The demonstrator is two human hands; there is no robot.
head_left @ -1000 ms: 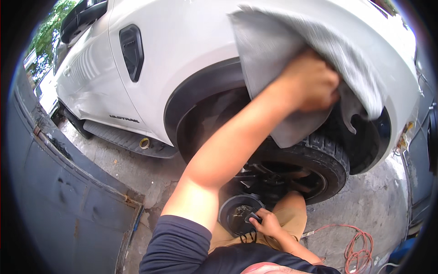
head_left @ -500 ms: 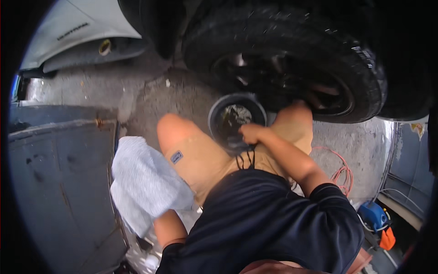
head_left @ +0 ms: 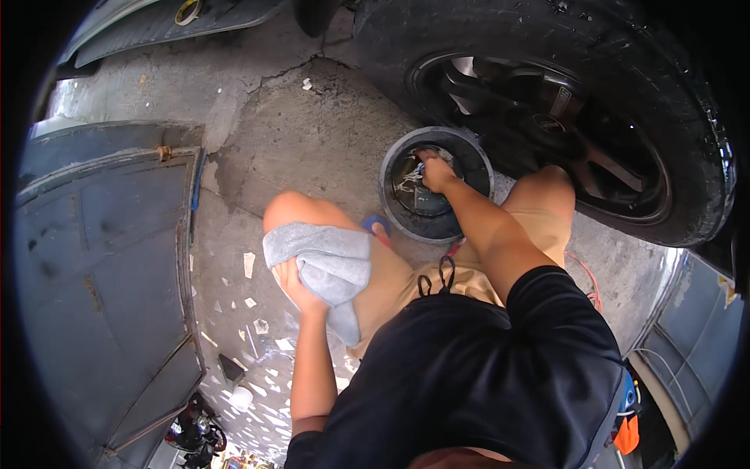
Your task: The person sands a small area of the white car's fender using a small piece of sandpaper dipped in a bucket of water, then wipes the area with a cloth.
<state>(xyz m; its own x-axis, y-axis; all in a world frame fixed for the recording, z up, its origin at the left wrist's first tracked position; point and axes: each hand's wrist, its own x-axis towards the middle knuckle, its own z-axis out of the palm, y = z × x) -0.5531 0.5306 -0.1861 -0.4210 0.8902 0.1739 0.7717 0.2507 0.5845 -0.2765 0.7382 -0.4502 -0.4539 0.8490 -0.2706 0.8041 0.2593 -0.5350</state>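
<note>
My left hand [head_left: 292, 283] grips a grey cloth [head_left: 326, 263] that drapes over my left knee. My right hand [head_left: 436, 173] reaches down into a black round bucket [head_left: 393, 213] standing on the concrete between my knees and the car's wheel. Its fingers curl around something small, blue and pale, inside the bucket; what it is stays unclear. The black tyre and dark rim [head_left: 570, 109] stand just behind the bucket, close to my right knee.
A grey metal gate panel [head_left: 109, 258] lies along the left. Cracked concrete [head_left: 312, 133] with pale scraps [head_left: 250, 266] spreads in front of me. An orange hose [head_left: 587, 275] lies by my right leg. The car's sill [head_left: 156, 31] is at the top left.
My left hand came down with the grey cloth from the white car's fender to my left knee. My view dropped to the ground. My right hand stayed at the bucket.
</note>
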